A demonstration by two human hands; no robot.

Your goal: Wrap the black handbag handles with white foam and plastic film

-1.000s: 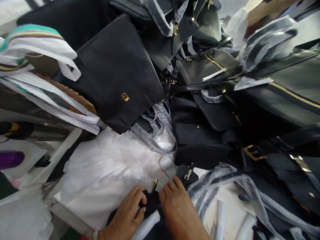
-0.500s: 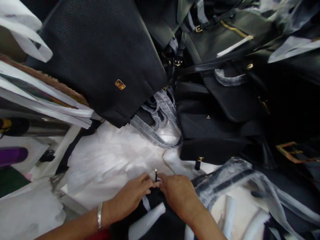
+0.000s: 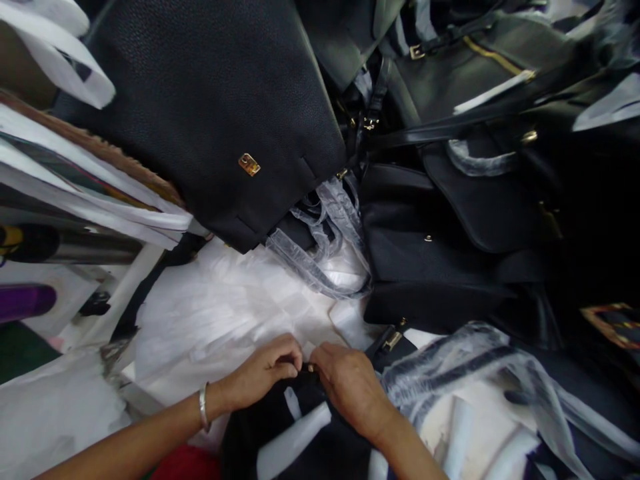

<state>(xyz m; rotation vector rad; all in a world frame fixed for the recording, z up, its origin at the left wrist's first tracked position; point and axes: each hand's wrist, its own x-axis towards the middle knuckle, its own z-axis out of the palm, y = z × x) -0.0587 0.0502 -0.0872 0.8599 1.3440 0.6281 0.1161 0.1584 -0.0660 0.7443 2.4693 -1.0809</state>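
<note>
A black handbag (image 3: 345, 450) lies at the bottom middle, with both hands at its upper edge. My left hand (image 3: 273, 367), below a silver bangle (image 3: 203, 407), is closed with thumb and forefinger together; what they pinch, if anything, is hidden. Close beside it, my right hand (image 3: 350, 383) is closed, its curled fingertips on a small dark tab with a gold tip (image 3: 311, 367). A rolled white paper strip (image 3: 295, 440) and a smaller white strip (image 3: 292, 403) lie on the handbag just below the hands.
A large black bag (image 3: 210, 120) with a gold plate leans beyond the hands. More black bags (image 3: 400, 247) crowd the right, and plastic-wrapped handles (image 3: 450, 360) loop at lower right. White tissue sheets (image 3: 215, 313) cover the middle. A purple object (image 3: 25, 301) sits at left.
The gold-tipped tab stood upright between my hands and now lies low at my right fingertips. My left hand has drawn slightly left, its fingers curled closer. A gold clasp near the right hand has shifted.
</note>
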